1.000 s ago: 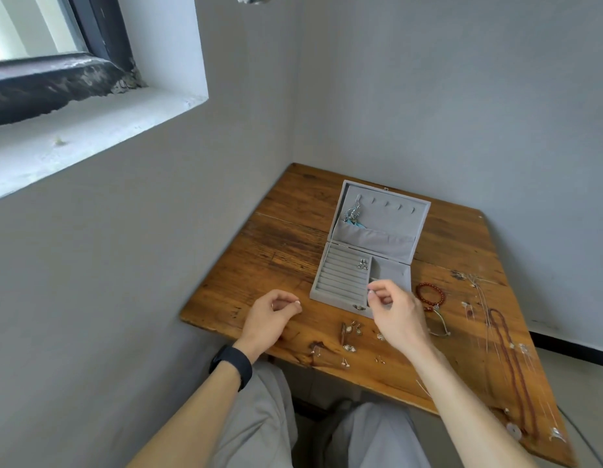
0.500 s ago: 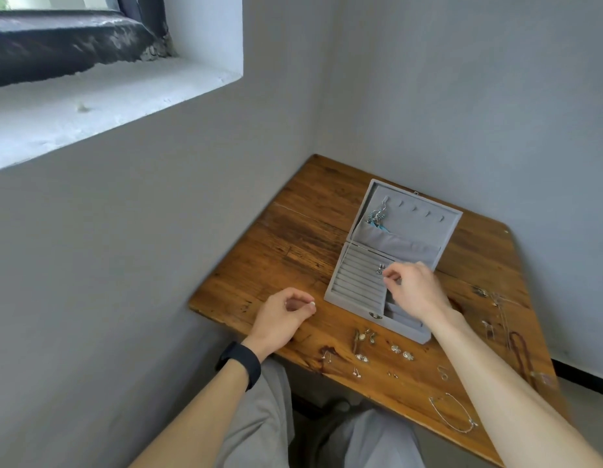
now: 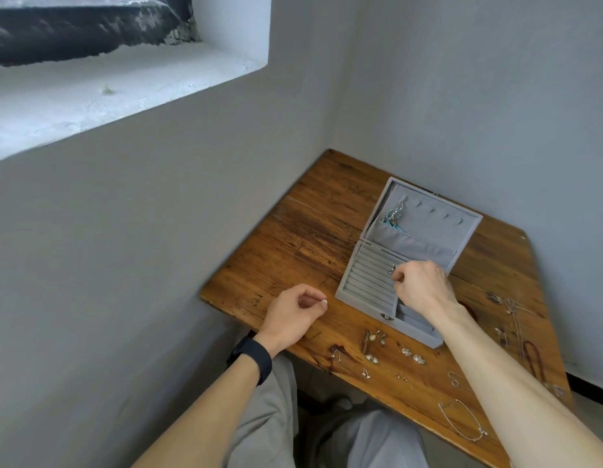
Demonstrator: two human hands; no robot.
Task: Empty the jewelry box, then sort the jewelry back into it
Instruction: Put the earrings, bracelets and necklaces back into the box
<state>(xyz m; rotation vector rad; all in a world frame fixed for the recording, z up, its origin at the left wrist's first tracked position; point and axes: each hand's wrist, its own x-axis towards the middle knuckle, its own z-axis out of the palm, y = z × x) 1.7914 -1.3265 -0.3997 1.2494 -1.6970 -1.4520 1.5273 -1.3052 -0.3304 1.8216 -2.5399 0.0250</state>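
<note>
The jewelry box [image 3: 408, 261] is a flat grey velvet case lying open on the wooden bench [image 3: 313, 238], near its far corner where two grey walls meet; its long axis runs from the near edge toward the far right, with the lid [image 3: 428, 221] hinged back on the far side and tilted up. The lid carries a row of small hooks and a pouch, and a silver chain with a turquoise bit [image 3: 393, 214] hangs at its left end. The base has ribbed ring rolls [image 3: 371, 278] on its left part and open compartments on the right, mostly hidden by the right hand [image 3: 423, 287], whose grip is pinched together over the rolls beside a small silver piece [image 3: 391, 270]; whether it clamps that piece cannot be told. The left hand [image 3: 293, 314] rests on the bench left of the box, loosely curled, thumb and forefinger touching. Small earrings [image 3: 374, 346] lie scattered on the bench just in front of the box, a thin chain [image 3: 462, 422] nearer the right edge
</note>
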